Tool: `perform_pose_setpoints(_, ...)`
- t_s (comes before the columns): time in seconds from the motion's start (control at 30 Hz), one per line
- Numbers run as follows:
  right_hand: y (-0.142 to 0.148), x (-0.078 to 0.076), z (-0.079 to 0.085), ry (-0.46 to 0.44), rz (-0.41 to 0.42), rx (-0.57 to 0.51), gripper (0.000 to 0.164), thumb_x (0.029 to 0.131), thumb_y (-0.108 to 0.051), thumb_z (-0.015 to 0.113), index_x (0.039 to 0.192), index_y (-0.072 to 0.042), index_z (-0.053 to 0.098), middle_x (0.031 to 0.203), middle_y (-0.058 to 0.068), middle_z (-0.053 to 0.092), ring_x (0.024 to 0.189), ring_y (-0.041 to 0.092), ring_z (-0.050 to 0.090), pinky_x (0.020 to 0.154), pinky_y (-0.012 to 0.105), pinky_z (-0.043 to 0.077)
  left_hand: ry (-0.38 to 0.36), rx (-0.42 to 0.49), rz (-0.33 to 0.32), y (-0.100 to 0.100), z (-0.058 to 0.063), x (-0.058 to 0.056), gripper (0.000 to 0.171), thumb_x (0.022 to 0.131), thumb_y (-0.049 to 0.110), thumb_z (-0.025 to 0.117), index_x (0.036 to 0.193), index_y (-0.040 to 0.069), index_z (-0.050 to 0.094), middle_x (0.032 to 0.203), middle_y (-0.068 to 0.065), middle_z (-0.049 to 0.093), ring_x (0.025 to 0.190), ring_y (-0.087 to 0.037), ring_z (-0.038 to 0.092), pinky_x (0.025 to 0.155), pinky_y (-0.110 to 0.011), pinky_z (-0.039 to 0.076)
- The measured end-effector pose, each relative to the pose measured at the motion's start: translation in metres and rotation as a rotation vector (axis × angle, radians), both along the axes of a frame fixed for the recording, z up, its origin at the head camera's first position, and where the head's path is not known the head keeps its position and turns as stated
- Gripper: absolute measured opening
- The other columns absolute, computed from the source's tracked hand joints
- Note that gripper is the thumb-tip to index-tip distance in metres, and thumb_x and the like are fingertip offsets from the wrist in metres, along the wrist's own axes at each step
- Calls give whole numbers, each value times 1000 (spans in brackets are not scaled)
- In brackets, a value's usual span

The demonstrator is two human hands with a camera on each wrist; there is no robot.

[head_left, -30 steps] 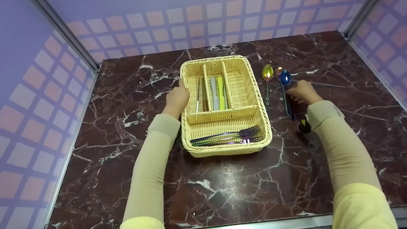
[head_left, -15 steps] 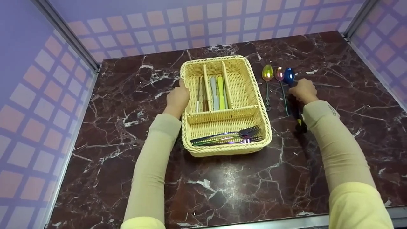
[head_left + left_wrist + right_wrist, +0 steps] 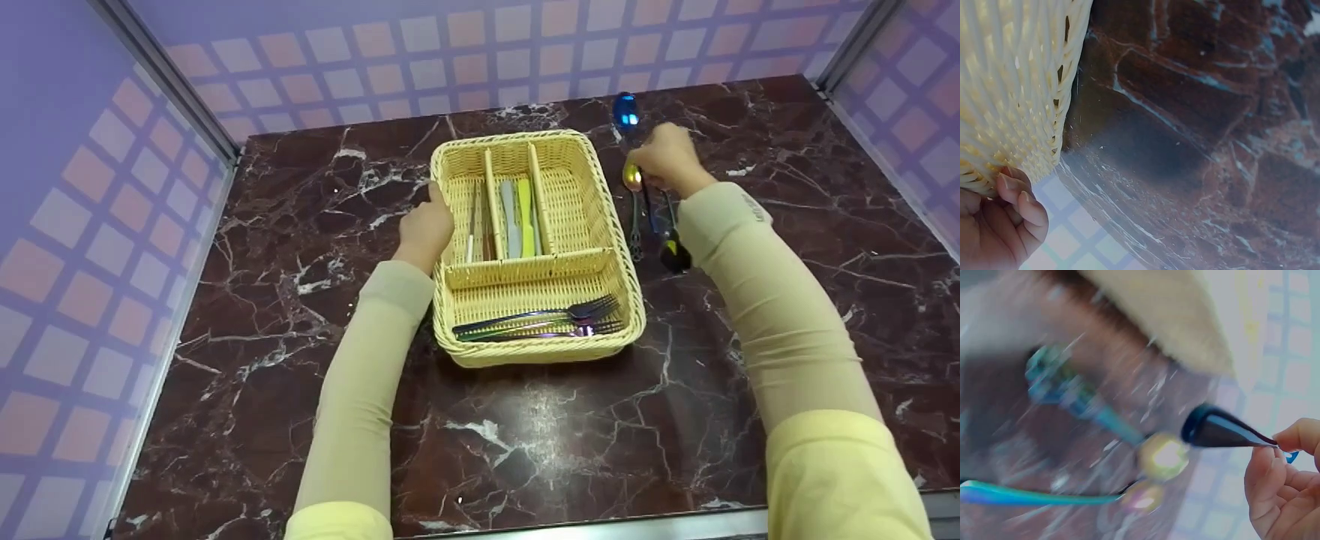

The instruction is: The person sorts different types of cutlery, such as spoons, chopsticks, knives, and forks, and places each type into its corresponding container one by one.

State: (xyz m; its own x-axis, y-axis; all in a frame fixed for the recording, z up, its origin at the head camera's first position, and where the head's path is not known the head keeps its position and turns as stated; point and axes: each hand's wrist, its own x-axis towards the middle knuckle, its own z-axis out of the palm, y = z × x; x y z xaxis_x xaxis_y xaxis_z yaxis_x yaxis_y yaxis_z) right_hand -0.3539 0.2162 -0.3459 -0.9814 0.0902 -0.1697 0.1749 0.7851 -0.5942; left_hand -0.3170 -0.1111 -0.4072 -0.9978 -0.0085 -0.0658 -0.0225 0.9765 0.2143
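My right hand (image 3: 667, 159) pinches a blue spoon (image 3: 626, 111) by its handle, raised above the table with the bowl pointing away. Beneath it lie a gold-bowled spoon (image 3: 633, 177) and a pink-bowled spoon (image 3: 1143, 496), the latter's bowl hidden behind the hand in the head view. At the left side of a pale yellow woven basket (image 3: 632, 285), my left hand (image 3: 425, 231) grips the rim, thumb on top and fingers curled against the outer wall. Several dark and purplish forks (image 3: 540, 321) lie in the basket's front compartment.
Thin stick-like utensils (image 3: 472, 225) occupy the back left compartment. Grey and lime-green flat utensils (image 3: 526, 217) are in the middle one; the back right one shows bare weave. Tiled panels (image 3: 420, 64) border the dark marbled table (image 3: 300, 420) behind and at both sides.
My right hand has lifted the blue spoon off the table and carried it left and away, over the other spoons. The left hand still grips the basket, which stays in place.
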Motion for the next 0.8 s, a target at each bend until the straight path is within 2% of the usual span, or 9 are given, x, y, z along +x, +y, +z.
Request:
perform_pose_setpoints(0.13, -34, -4, 10, -37, 28, -23, 27, 76, -9, 49, 51, -12, 41, 37, -6, 43, 31, 6, 46, 36, 23, 41, -15, 6, 8, 1, 1, 0, 52, 95, 11, 28, 144, -1, 16, 102, -23, 64, 90, -35, 63, 79, -46, 49)
perform_pose_setpoints(0.27, -59, -8, 10, -97, 31, -74, 19, 81, -9, 49, 62, -7, 47, 43, -3, 46, 34, 7, 48, 42, 25, 48, -15, 13, 17, 0, 2, 1, 52, 95, 11, 28, 144, 0, 16, 102, -22, 64, 90, -34, 63, 79, -46, 49)
perform_pose_setpoints(0.37, -72, -11, 2, -127, 34, -74, 9, 83, -9, 49, 78, -1, 50, 58, 2, 51, 34, 7, 51, 49, 24, 52, -10, 18, 16, 1, 1, 1, 52, 95, 10, 27, 144, -1, 16, 100, -22, 64, 89, -34, 63, 79, -46, 49)
perform_pose_setpoints(0.47, -79, -13, -8, -153, 57, -36, 12, 84, -8, 49, 90, 3, 49, 79, 12, 54, 33, 5, 52, 50, 21, 52, 2, 21, 13, 2, 0, 1, 51, 95, 10, 27, 144, -1, 17, 100, -23, 64, 89, -35, 64, 78, -46, 50)
perform_pose_setpoints(0.53, -80, -13, -15, -161, 87, -3, 10, 84, -7, 48, 87, 2, 48, 89, 21, 56, 32, 4, 51, 45, 18, 49, 10, 24, 13, 4, -1, 0, 51, 95, 10, 27, 144, -1, 18, 99, -23, 64, 88, -35, 64, 78, -46, 50)
perform_pose_setpoints(0.63, -81, -13, -23, -135, 153, 71, 9, 82, -4, 47, 73, -2, 46, 99, 31, 59, 28, 2, 46, 38, 15, 43, 17, 28, 5, 7, -1, 0, 51, 94, 10, 28, 144, -1, 18, 100, -23, 64, 88, -35, 64, 77, -46, 50)
perform_pose_setpoints(0.7, -80, -13, -28, -125, 188, 105, 15, 80, -1, 45, 67, -6, 42, 96, 30, 61, 28, 3, 48, 36, 14, 40, 27, 29, 0, 9, 0, 0, 52, 94, 10, 29, 143, -2, 19, 100, -23, 64, 87, -35, 63, 77, -46, 50)
perform_pose_setpoints(0.8, -78, -16, -36, -126, 233, 145, 16, 79, 3, 44, 67, -7, 39, 81, 20, 56, 35, 5, 51, 35, 15, 38, 24, 28, -1, 12, 1, -1, 51, 94, 10, 29, 143, -1, 18, 102, -23, 63, 89, -35, 63, 78, -46, 49)
